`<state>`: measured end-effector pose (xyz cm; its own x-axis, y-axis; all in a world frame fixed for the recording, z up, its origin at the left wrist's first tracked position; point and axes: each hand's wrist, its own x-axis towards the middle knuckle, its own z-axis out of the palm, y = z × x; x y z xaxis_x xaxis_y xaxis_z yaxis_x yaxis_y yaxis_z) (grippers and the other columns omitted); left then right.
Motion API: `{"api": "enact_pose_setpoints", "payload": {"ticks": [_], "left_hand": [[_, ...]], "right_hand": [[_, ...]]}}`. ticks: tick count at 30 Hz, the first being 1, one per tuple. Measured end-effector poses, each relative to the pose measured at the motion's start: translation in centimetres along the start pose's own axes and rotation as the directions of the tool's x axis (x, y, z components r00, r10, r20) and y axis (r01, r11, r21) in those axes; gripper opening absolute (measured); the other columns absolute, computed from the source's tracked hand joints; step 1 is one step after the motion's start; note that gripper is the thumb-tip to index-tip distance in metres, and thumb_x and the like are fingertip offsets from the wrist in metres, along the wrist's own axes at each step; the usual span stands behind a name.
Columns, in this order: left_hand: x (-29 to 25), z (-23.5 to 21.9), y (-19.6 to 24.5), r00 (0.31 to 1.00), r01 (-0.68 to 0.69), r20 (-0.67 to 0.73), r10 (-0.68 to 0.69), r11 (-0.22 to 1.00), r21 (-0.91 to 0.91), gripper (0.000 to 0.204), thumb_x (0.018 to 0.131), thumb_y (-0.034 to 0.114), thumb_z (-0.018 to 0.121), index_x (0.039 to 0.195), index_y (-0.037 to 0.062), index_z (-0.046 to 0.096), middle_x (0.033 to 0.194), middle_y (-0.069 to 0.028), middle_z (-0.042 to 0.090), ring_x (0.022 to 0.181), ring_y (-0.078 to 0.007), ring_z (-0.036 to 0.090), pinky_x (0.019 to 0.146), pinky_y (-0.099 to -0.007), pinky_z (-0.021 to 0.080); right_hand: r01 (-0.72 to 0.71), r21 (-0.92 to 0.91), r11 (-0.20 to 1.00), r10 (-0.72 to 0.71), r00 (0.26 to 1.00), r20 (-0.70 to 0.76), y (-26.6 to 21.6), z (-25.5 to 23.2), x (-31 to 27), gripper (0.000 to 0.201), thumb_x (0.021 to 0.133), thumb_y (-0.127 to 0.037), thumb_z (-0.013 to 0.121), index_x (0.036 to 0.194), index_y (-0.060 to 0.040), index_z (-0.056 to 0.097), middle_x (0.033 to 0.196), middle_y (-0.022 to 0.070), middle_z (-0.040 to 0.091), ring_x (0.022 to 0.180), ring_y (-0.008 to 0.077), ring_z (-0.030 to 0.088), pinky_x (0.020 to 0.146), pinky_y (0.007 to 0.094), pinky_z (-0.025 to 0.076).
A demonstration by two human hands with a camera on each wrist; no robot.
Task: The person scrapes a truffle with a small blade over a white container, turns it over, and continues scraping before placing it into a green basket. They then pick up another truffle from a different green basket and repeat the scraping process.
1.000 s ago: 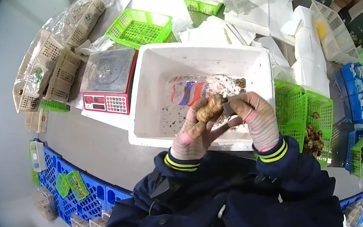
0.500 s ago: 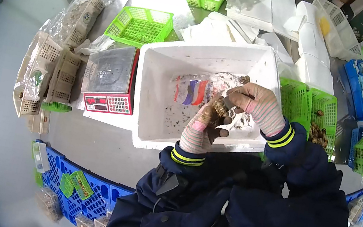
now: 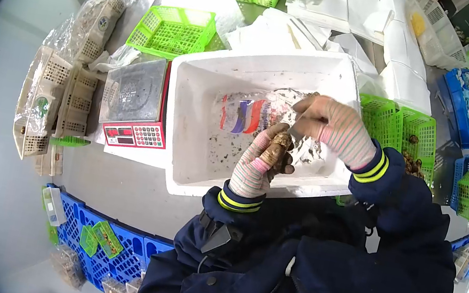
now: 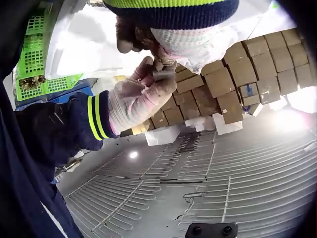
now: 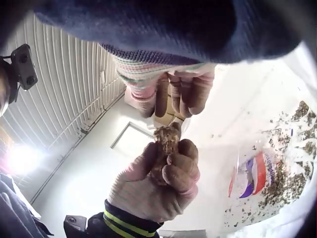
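Trimming looks to be the step in hand: the left hand [image 3: 252, 171] curls its fingers around a brown knobby root [image 3: 280, 145] over the white foam box [image 3: 186, 138]. From 1 o'clock of the root, the right hand [image 3: 329, 125] pinches a small blade [image 3: 294, 133] against its top. Next likely calls for a short controlled scrape, debris falling into the box. Both wrists are raised, elbows bent.
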<state>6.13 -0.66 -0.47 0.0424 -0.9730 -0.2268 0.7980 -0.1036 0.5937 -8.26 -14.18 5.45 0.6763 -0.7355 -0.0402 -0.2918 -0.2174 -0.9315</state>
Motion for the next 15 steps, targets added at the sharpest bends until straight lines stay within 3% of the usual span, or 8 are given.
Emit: {"api": "enact_pose_setpoints", "payload": {"ticks": [3,4,6,11,15], "left_hand": [[0.2,-0.3,-0.1,1.0,-0.001,0.03,0.001,1.0,0.011,0.051,0.092,0.018,0.059,0.137,0.0028,0.041,0.109,-0.0076,0.056,0.083,-0.0162,0.056,0.071,-0.0296,0.051],[0.3,-0.2,0.0,1.0,-0.002,0.031,0.002,1.0,0.011,0.051,0.092,0.018,0.059,0.137,0.0028,0.041,0.109,-0.0076,0.056,0.083,-0.0162,0.056,0.071,-0.0296,0.051],[0.1,0.2,0.3,0.999,0.021,-0.029,-0.02,0.999,0.024,0.052,0.092,0.017,0.059,0.138,0.002,0.04,0.106,-0.0075,0.056,0.081,-0.0159,0.056,0.069,-0.0297,0.051],[0.3,0.0,0.3,0.998,0.054,-0.013,-0.054,0.998,0.026,0.053,0.091,0.022,0.06,0.136,0.0013,0.042,0.109,-0.0084,0.057,0.085,-0.0168,0.057,0.068,-0.03,0.05],[0.2,-0.2,0.3,0.997,0.072,-0.024,-0.071,0.997,0.041,0.051,0.091,0.021,0.06,0.135,0.0017,0.043,0.107,-0.0077,0.057,0.084,-0.017,0.057,0.067,-0.0297,0.051]], "right_hand": [[-0.078,-0.072,0.994,0.082,0.994,0.067,-0.5,-0.1,0.4,0.032,0.075,-0.025,0.076,0.092,0.0014,0.068,0.093,0.0116,0.068,0.08,0.0206,0.064,0.074,0.0301,0.05],[-0.122,0.027,0.992,0.122,0.992,-0.007,-0.3,-0.1,0.4,0.031,0.073,-0.025,0.077,0.088,0.0008,0.068,0.099,0.013,0.067,0.083,0.0215,0.065,0.075,0.0304,0.05],[-0.084,0.014,0.996,0.084,0.996,0.019,-0.2,-0.2,0.4,0.03,0.073,-0.025,0.077,0.086,0.0007,0.068,0.1,0.0136,0.067,0.083,0.022,0.065,0.075,0.0308,0.05],[-0.043,-0.122,0.992,0.052,0.996,0.069,0.0,0.0,0.7,0.026,0.073,-0.023,0.075,0.08,0.0001,0.068,0.103,0.0144,0.067,0.083,0.0239,0.065,0.075,0.033,0.05],[-0.068,0.032,0.997,0.067,0.998,0.015,0.5,0.0,0.7,0.029,0.074,-0.023,0.076,0.083,0.0026,0.067,0.099,0.0155,0.068,0.08,0.0203,0.065,0.073,0.0314,0.05]]}}
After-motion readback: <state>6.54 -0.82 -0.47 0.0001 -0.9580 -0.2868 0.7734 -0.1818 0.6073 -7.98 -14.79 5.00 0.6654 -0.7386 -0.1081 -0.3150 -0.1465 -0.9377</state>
